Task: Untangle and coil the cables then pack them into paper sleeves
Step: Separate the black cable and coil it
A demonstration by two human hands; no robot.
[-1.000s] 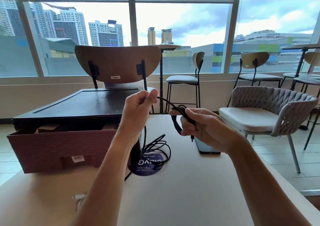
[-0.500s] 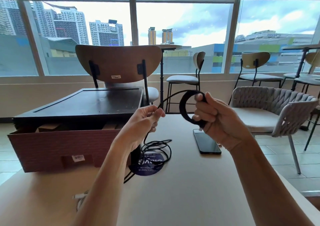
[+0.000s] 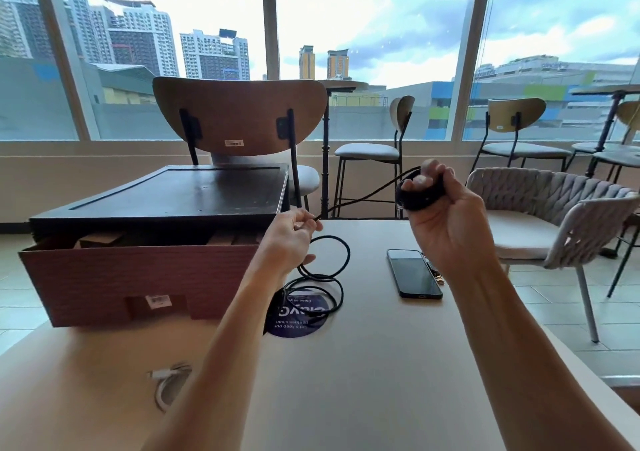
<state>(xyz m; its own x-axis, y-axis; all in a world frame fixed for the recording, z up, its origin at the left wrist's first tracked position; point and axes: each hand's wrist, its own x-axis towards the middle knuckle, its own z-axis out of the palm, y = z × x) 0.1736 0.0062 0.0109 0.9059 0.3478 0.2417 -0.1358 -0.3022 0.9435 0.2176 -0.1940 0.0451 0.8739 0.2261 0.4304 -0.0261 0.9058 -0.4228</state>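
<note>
Head view: the right hand point(image 3: 446, 222) is closed around a small coil of the black cable point(image 3: 367, 197), while the left hand point(image 3: 291, 239) pinches the taut run; slack loops lie on the table point(image 3: 381, 381). Light, limp, springy, I judge: grip the coil where turns cross

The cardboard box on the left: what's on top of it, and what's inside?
A dark flat board lies on the cardboard box, covering nearly all of the opening. Through the gap at the front, brown paper or card pieces show; anything deeper is hidden.
</note>
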